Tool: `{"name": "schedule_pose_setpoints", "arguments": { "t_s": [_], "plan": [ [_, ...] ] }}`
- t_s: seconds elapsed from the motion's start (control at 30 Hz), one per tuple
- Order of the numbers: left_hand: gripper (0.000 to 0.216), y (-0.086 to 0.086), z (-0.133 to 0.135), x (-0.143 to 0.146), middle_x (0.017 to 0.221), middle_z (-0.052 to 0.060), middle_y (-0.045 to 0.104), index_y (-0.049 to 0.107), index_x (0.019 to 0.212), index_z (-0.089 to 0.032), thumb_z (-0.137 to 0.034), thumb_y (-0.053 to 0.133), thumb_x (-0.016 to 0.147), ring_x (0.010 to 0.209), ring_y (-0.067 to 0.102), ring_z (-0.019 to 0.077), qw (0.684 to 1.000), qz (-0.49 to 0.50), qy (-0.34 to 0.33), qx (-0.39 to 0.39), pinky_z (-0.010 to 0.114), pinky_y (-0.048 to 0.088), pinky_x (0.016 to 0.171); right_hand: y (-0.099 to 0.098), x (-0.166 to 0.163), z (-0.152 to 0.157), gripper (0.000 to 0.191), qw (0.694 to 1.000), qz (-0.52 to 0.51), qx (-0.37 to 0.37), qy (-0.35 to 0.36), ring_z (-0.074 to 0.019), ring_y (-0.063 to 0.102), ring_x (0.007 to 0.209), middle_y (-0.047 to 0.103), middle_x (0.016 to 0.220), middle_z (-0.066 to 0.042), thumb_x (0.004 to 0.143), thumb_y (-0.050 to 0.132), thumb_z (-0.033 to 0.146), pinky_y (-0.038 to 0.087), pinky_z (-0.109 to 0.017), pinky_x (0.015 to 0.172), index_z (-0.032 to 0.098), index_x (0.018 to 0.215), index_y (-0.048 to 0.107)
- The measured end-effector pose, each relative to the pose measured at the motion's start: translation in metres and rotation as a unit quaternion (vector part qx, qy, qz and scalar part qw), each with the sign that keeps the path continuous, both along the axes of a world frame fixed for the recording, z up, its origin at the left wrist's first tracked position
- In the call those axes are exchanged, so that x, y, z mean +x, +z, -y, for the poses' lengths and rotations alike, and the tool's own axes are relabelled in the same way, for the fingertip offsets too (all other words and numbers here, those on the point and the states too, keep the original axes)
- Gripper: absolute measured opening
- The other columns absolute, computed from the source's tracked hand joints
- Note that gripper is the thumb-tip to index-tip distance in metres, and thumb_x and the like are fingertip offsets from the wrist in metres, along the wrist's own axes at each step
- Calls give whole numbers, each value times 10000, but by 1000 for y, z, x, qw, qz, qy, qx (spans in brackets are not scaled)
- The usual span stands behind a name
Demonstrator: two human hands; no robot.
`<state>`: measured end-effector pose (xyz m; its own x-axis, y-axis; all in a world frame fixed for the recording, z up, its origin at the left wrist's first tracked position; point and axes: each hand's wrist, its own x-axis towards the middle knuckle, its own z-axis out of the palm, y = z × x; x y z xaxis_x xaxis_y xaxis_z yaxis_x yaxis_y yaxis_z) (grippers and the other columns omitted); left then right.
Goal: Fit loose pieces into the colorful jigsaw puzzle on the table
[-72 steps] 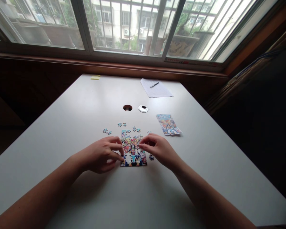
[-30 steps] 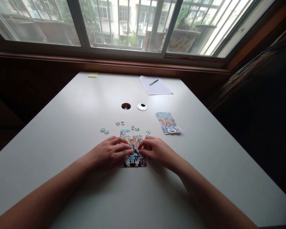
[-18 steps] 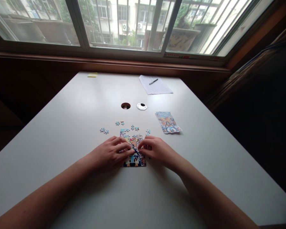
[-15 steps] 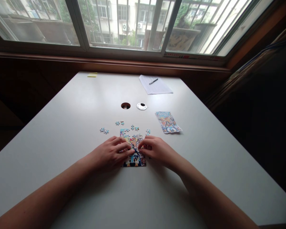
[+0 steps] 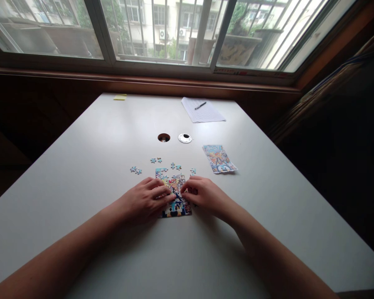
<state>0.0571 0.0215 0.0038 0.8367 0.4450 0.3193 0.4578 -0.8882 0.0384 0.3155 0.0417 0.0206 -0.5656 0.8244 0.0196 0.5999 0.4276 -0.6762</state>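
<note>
A partly assembled jigsaw puzzle (image 5: 175, 211) with a colourful cartoon picture lies flat on the white table, its upper edge uneven. My left hand (image 5: 148, 195) rests over its left side, fingers stretched out and fingertips on the pieces. At the right edge, my right hand (image 5: 202, 192) has its fingers bent and the thumb and fingertips drawn together on the puzzle. Whatever is between those fingertips is hidden. Loose puzzle pieces lie beyond: a pair (image 5: 136, 170) at the left, another pair (image 5: 156, 160) farther back, some (image 5: 175, 166) above the puzzle and one (image 5: 193, 171) by my right hand.
A picture sheet (image 5: 220, 159) with similar cartoon art lies to the right. Farther back are a round table hole (image 5: 163, 138), its metal cover (image 5: 185, 138), paper sheets (image 5: 202, 113) with a pen (image 5: 200, 105) and a yellow note (image 5: 120, 97). A window (image 5: 162, 33) stands behind the table.
The puzzle has turned very slightly, its upper part shifting left under my hands. Both hands stay nearly in place, and the view has shifted a little.
</note>
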Motion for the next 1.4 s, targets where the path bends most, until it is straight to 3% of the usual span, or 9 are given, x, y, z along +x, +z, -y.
{"name": "schedule_pose_setpoints", "arguments": {
  "t_s": [0.97,1.4],
  "plan": [
    [372,1,0,1,1128,76,644,554,1331,-231,-231,555,959,1110,540,255,1000,5,4,-13,410,419,988,-2,-9,2,62,998,-2,-18,-64,-156,614,778,673,823,-1,815,688,175,425,-263,692,224,848,708],
    [349,2,-2,-1,1182,58,677,558,1327,-246,-233,532,979,1101,547,236,1000,18,4,-17,408,418,988,-3,-2,-4,47,994,-40,-37,-95,-156,613,775,699,840,2,856,683,265,433,-270,691,223,868,700]
  ]
}}
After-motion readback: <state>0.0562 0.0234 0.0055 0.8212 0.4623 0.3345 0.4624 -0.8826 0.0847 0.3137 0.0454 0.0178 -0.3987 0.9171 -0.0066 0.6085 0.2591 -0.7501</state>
